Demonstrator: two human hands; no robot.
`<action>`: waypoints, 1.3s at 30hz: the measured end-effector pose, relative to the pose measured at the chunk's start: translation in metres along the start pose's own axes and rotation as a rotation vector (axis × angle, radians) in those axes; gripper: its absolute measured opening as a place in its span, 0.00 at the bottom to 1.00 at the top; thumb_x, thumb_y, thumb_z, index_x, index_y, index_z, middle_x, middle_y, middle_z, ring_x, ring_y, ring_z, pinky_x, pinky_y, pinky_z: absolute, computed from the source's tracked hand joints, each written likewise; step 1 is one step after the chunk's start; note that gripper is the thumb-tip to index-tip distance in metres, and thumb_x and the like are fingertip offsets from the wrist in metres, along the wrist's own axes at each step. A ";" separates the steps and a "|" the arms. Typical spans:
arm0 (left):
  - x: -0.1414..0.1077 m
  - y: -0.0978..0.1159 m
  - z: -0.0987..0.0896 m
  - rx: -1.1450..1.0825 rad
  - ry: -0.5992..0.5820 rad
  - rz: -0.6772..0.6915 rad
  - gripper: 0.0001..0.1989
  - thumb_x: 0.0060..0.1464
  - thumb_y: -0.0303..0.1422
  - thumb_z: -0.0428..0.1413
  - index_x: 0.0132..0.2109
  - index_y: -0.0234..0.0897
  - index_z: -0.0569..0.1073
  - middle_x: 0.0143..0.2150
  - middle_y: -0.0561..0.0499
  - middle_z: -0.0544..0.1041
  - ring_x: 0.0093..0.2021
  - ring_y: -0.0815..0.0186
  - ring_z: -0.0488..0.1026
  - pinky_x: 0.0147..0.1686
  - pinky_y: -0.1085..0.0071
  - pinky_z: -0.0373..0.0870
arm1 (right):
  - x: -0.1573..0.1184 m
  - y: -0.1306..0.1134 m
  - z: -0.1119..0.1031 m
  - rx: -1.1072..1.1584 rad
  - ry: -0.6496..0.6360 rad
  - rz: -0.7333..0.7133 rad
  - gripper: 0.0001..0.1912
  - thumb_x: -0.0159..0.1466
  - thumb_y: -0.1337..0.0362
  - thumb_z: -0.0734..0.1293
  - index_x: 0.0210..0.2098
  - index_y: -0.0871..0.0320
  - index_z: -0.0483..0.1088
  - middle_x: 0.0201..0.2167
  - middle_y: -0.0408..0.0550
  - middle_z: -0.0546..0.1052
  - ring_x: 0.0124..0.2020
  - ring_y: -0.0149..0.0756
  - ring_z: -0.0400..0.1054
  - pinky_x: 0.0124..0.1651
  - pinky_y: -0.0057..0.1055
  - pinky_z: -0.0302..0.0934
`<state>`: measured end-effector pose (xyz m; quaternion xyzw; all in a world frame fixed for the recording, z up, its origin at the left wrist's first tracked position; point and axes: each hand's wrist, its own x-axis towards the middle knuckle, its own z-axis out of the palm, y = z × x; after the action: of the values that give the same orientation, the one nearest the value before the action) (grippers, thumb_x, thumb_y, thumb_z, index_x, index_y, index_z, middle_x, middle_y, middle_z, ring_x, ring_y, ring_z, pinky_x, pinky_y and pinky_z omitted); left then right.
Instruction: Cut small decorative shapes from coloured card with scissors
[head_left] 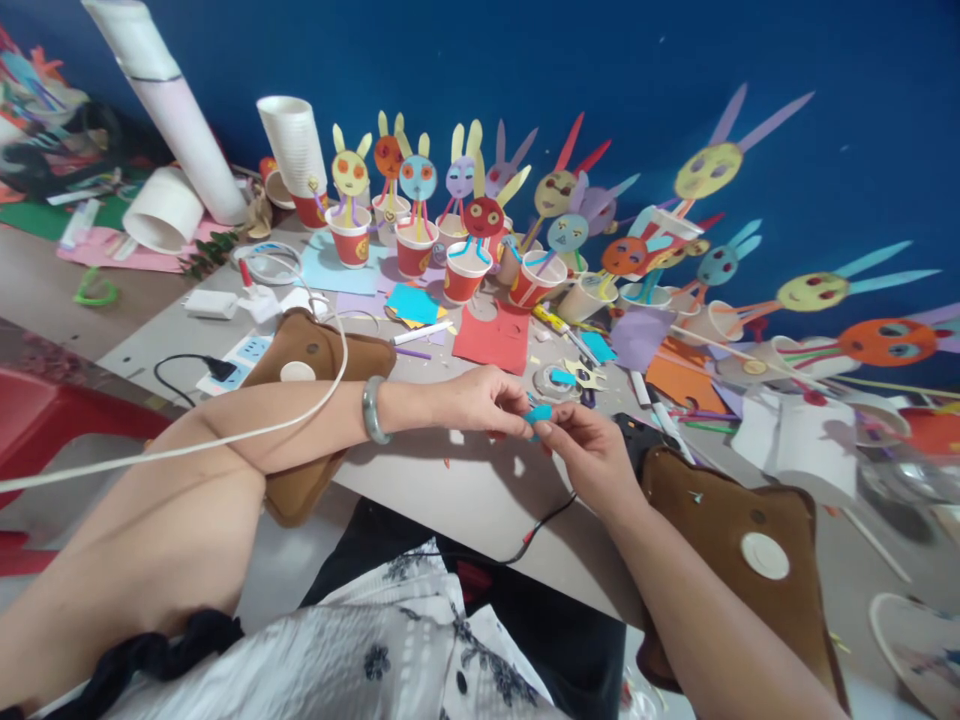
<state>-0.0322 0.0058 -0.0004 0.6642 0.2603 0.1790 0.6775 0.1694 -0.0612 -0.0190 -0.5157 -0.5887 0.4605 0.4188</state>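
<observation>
Above the near part of the table, my left hand (486, 400) and my right hand (589, 450) meet fingertip to fingertip. Between them is a small piece of blue paper (538, 414), pinched from both sides. Its exact shape is partly hidden by the fingers. A green bangle (374, 410) circles my left wrist. Just beyond the hands lie a roll of clear tape (551, 382), yellow paper scraps (589, 376) and a sheet of red paper (491, 337).
Paper cups (466, 272) with paper rabbit figures (568, 233) line the blue wall. A brown cushion-like pad (739, 560) lies at right, another (322, 355) beneath my left arm. A white cable (341, 350) crosses that arm. A power strip (236, 365) sits at left.
</observation>
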 end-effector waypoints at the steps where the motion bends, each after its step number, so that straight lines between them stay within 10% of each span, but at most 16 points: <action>1: 0.000 0.000 0.000 -0.005 0.000 -0.004 0.09 0.49 0.33 0.64 0.31 0.31 0.74 0.25 0.53 0.73 0.25 0.73 0.71 0.27 0.76 0.68 | 0.000 0.003 0.000 0.015 0.004 0.008 0.17 0.58 0.49 0.75 0.28 0.54 0.71 0.21 0.41 0.72 0.22 0.31 0.63 0.27 0.30 0.59; 39: 0.002 0.002 -0.005 0.264 0.107 0.159 0.10 0.50 0.35 0.61 0.28 0.30 0.74 0.24 0.54 0.69 0.27 0.74 0.62 0.27 0.76 0.58 | 0.006 0.014 0.002 0.152 -0.015 0.029 0.14 0.58 0.51 0.76 0.29 0.54 0.73 0.22 0.39 0.73 0.23 0.30 0.64 0.29 0.30 0.59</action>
<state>-0.0336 0.0112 0.0015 0.7555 0.2642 0.2314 0.5531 0.1694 -0.0554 -0.0328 -0.4875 -0.5477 0.5136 0.4457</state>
